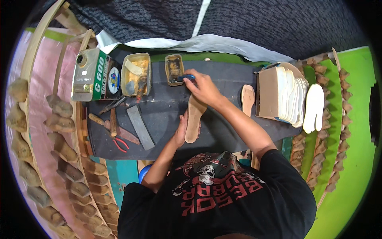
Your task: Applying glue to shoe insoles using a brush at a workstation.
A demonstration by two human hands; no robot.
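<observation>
My left hand (pixel 182 130) grips a tan shoe insole (pixel 193 121) from its left side, holding it over the dark work table. My right hand (pixel 206 91) is closed on a small blue-handled brush (pixel 187 77) at the right edge of a small rectangular tub (pixel 180 82). Dark brown residue coats the inside of that tub. The brush's working end is too small to make out. Below my right hand, the far end of the insole is partly hidden.
Left of the insole lie a grey sharpening stone (pixel 140 126), red-handled pliers (pixel 120 145) and a hammer (pixel 113 122). A metal can (pixel 85 85) and a larger yellowed tub (pixel 149 75) stand behind. On the right are another insole (pixel 248 99) and a cardboard box (pixel 267 95) of white insoles.
</observation>
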